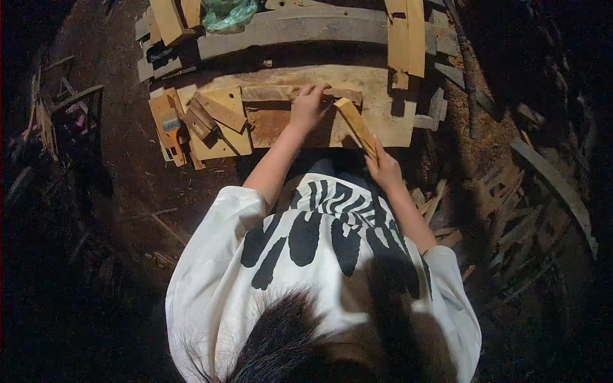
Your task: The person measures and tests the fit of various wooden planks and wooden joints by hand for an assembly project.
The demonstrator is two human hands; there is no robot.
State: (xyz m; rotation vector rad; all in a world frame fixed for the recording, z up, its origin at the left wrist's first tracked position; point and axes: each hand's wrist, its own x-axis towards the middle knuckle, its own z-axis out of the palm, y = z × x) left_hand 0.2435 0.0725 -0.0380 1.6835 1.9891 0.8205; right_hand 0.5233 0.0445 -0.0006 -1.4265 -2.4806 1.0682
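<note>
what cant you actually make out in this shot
- Head view: the palm side of the left hand, pressed down on the long flat wooden strip, is hidden by the hand's own back.
- Head view: the lower end of the pale slanted wooden stick is covered by the right hand.
- Head view: the crumpled green plastic bag is cut off by the top edge.
- Head view: scraps at both sides are lost in darkness.

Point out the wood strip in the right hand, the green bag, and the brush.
wood strip [355, 125], head view, middle of its top face
green bag [228, 14], head view, centre of the crumpled plastic
brush [171, 125], head view, on the blue band above the bristles
</note>
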